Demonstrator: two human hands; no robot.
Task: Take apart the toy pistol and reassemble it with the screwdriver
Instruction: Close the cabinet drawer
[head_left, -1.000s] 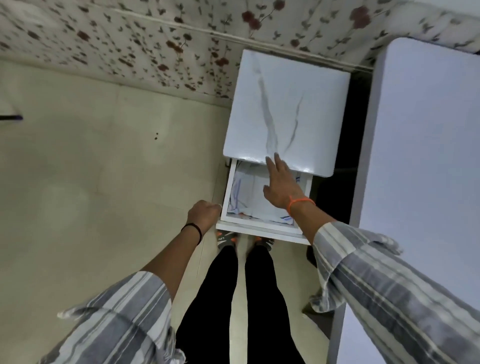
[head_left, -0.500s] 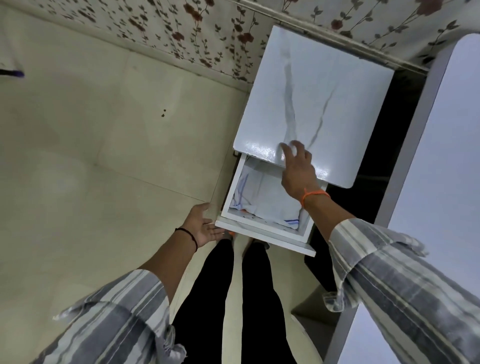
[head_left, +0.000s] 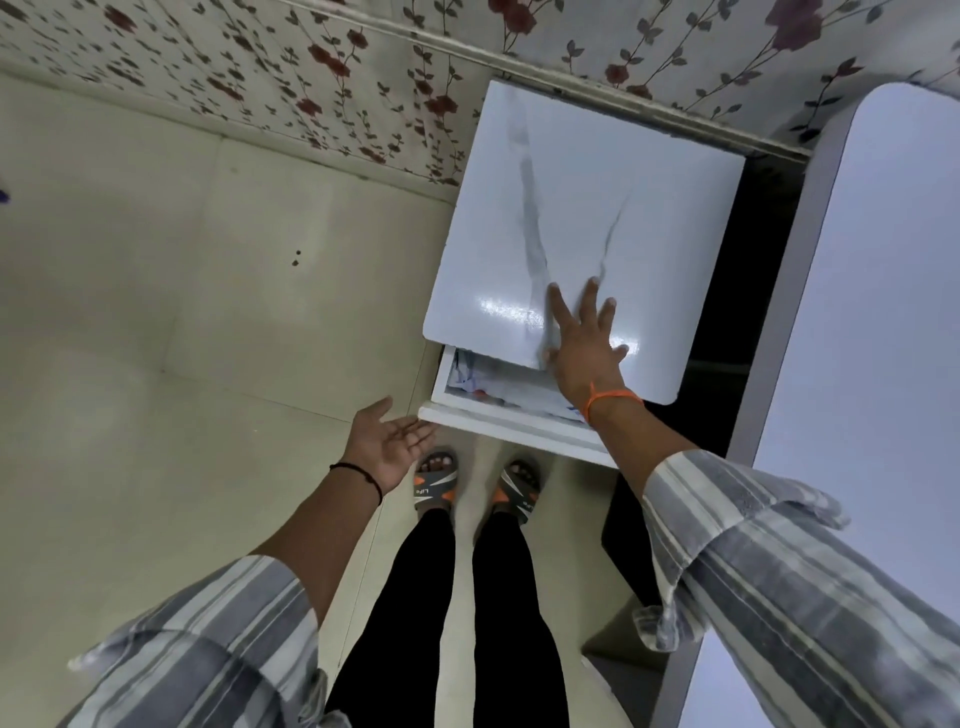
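Both hands hold nothing. Her right hand (head_left: 584, 345) lies flat with its fingers spread on the front edge of the white cabinet top (head_left: 582, 208), above the drawer (head_left: 498, 410), which is pulled out only a little. That arm reaches straight out from a striped sleeve (head_left: 779, 571), with an orange string on the wrist. Her left hand (head_left: 389, 441) hangs in the air, palm up and fingers loose, just at 9 o'clock from the drawer's front corner. It wears a thin black band. I cannot see the toy pistol or the screwdriver anywhere. Inside the drawer there is something white with blue marks, at 9 o'clock from the right hand. I count two hands, one drawer, one cabinet and two sandals (head_left: 434, 480) on the floor.
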